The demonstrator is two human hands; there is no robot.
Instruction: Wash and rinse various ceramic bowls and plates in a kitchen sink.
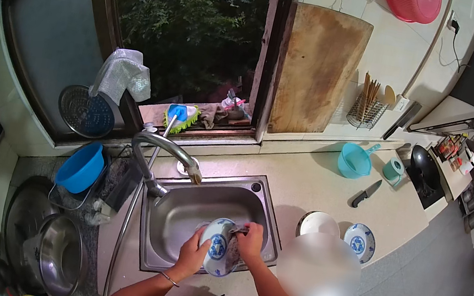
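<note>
My left hand (192, 254) grips the rim of a white porcelain bowl (216, 229) with blue decoration. The bowl is tilted over the front of a stainless steel sink (167, 211), its patterned outside facing up. Pinched in my right hand (250, 243) is thin transparent plastic film (234, 255), which hangs along the bowl's right side. Over the sink's back edge curves a metal faucet (175, 149); no water flow is visible. The bowl's inside is hidden from view.
Right of the sink lie white dishes (320, 225), a blue-patterned plate (359, 243), a kitchen knife (366, 194) and a turquoise plastic scoop (353, 162). A blurred patch covers part of the counter. Left stand a blue basin (82, 167) and a steel basin (61, 255). A mop (176, 114) leans beside the faucet.
</note>
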